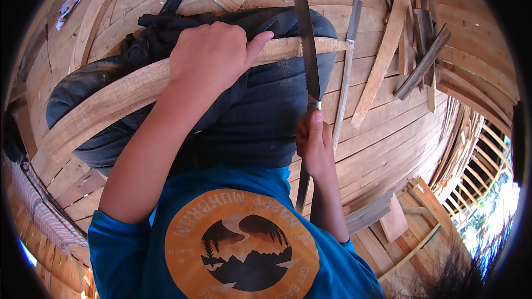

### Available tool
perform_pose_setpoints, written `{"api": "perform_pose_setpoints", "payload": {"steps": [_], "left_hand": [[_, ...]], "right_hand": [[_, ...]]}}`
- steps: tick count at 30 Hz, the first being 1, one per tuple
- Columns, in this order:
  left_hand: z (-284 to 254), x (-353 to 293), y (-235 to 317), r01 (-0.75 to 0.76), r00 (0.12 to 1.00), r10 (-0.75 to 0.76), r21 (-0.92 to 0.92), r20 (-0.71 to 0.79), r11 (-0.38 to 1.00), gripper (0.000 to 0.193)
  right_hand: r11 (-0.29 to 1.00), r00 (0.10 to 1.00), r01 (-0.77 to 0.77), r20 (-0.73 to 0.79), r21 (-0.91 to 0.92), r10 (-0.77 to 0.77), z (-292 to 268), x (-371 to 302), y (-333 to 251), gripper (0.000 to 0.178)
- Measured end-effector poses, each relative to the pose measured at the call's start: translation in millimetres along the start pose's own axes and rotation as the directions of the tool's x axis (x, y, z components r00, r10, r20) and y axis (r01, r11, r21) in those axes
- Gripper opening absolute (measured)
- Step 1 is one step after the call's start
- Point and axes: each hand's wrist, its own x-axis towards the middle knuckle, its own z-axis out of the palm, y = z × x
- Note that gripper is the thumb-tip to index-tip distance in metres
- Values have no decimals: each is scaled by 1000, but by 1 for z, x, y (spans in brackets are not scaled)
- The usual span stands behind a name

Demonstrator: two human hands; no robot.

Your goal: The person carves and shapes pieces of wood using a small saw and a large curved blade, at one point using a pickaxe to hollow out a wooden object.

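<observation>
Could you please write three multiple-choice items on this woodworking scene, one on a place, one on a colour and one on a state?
1. Where does the curved wooden strip rest?
A. flat on the plank floor
B. across the person's knee
C. leaning on the railing

2. What colour is the person's shirt?
A. blue
B. white
C. red

3. How does the saw stand against the strip?
A. lying on the floor apart from it
C. hanging from a plank
B. its blade crossing the strip near the right end

Answers:
1 B, the strip lies over the dark trouser leg, pressed down by the left hand.
2 A, the sleeves and chest are blue around an orange round print.
3 B, the right hand grips the handle and the blade lies across the strip's end.
</observation>
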Motion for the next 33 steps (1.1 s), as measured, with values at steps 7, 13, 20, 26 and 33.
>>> {"api": "perform_pose_setpoints", "payload": {"steps": [7,13,20,26,33], "left_hand": [[0,4,-8,-4,999,3,-28,-44,1000,67],[0,5,-7,-37,996,35,-24,-84,999,66],[8,5,-7,38,997,-41,-45,-63,998,69],[-15,12,-4,48,999,-49,-31,-4,998,64],[0,6,-4,-4,996,-2,-67,-91,998,63]], "right_hand": [[998,999,51,-7,-42,-52,1,16,0,57],[997,999,43,-12,-72,-44,1,30,-7,58],[996,996,-88,-18,33,89,-3,-5,5,58],[992,999,40,-13,-118,-42,1,29,-15,57],[995,995,-98,-11,15,98,-10,-8,2,57]]}}
